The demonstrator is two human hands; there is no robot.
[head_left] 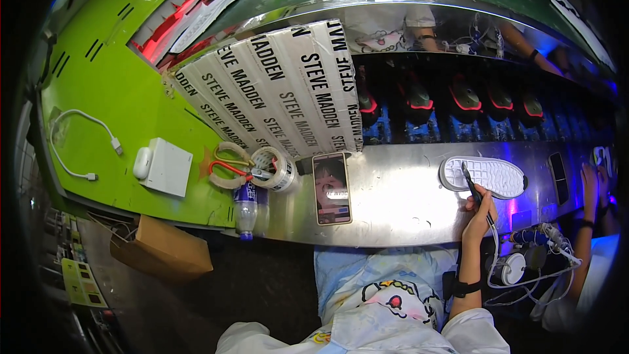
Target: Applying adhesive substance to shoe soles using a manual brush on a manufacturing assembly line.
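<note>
In my right hand point(480, 217) is a slim, dark-handled brush point(473, 187), gripped with the fingers closed round it. Its tip rests on or just above the left end of a white shoe sole point(506, 176). The sole lies flat on the metal bench point(406, 216), with a grid of ribs facing up. A thin white tube point(493, 255) runs down from beside the brush handle. Whether it joins the brush is hard to make out. My left hand is out of view; only its sleeve point(246, 337) shows at the lower edge.
On the bench are a phone point(333, 206), another dark phone point(558, 177), scissors point(229, 169), tape rolls point(283, 172) and a bottle point(246, 213). A large taped box point(275, 92) stands behind. Dark shoes point(465, 98) line the conveyor. A co-worker's hands point(593, 187) are at right.
</note>
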